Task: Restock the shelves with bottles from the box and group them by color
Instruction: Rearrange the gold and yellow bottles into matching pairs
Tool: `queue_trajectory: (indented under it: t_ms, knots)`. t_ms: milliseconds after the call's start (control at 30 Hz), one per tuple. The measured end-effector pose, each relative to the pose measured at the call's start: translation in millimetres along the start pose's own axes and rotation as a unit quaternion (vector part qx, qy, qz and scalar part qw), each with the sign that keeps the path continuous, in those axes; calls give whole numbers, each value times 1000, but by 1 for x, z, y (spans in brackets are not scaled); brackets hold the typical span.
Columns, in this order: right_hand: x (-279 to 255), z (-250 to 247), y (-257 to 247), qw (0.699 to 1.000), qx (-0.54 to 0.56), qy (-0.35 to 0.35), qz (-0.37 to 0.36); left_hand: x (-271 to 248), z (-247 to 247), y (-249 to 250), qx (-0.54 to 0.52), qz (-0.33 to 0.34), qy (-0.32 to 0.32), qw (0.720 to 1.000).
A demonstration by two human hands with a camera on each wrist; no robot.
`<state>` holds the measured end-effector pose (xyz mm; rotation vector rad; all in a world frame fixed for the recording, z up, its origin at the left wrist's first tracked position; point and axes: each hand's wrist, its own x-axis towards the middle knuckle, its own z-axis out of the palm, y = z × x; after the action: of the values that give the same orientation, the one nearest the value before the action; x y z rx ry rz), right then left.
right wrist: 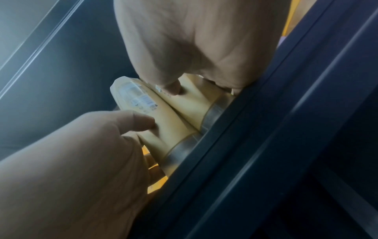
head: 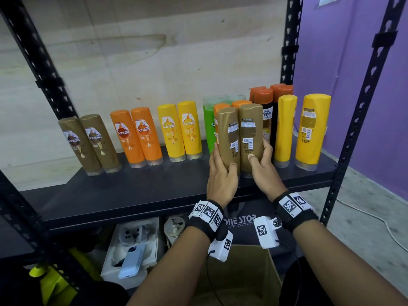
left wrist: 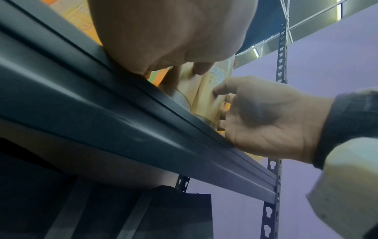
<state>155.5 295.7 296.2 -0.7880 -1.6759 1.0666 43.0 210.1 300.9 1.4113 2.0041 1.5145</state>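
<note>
The dark metal shelf carries the stock. Left of the grip stand two brown, two orange, two yellow bottles; right of it, two yellow. The left hand and right hand each clasp one upright brown plastic bottle, the two touching side by side.

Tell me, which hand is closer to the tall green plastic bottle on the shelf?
Left. The left hand grips a brown bottle right in front of the tall green plastic bottle. The right hand grips the other brown bottle, farther to the right.
</note>
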Motion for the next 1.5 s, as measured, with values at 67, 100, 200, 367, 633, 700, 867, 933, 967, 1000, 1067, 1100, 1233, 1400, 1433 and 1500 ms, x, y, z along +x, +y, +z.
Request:
queue_trajectory:
  t_ms: [67,100,200,367,633,700,867,933,967,1000,1067,1100,1233,1400,1433,1500]
  knots:
    - [0,0,1,1000,-15,-4,-2,-1,0,-2,11,3,-6,1000]
    - [1,0,1,1000,-20,-7,-4,-2,-1,-3,14,5,-9,1000]
    - [0,-2,2,999,-30,-11,-9,-4,-2,-5,13,12,-6,1000]
    - [-4,-12,-2,995,-92,-30,-12,-8,-12,-3,53,34,11,998]
    - [-6,-57,-26,908,-405,-106,-18,-13,-49,13,345,60,0,937]
    - [-7,-69,-31,899,-425,-102,-36,-13,-46,23,361,81,-6,929]
    - [-9,-101,-41,889,-440,-103,-72,-9,-21,59,349,143,-29,926]
    - [-10,-116,-43,883,-453,-95,-75,-7,-6,76,352,179,-32,918]
    - [-11,-124,-45,880,-460,-89,-77,-6,2,84,354,193,-34,915]
    - [-12,-131,-46,877,-467,-82,-81,-4,10,91,352,204,-39,913]
    - [-13,-146,-48,870,-482,-68,-79,1,25,103,342,221,-51,912]
    - [-14,-153,-50,868,-488,-60,-72,4,33,108,339,228,-55,911]
    - [-12,-179,-51,861,-506,-36,-45,22,58,121,327,223,-69,916]
    - [3,-195,-47,863,-501,38,-54,50,77,130,285,191,-60,938]
    - [7,-196,-46,865,-496,58,-50,54,79,131,273,179,-53,944]
    - [15,-196,-46,874,-478,74,-43,62,83,134,253,159,-52,953]
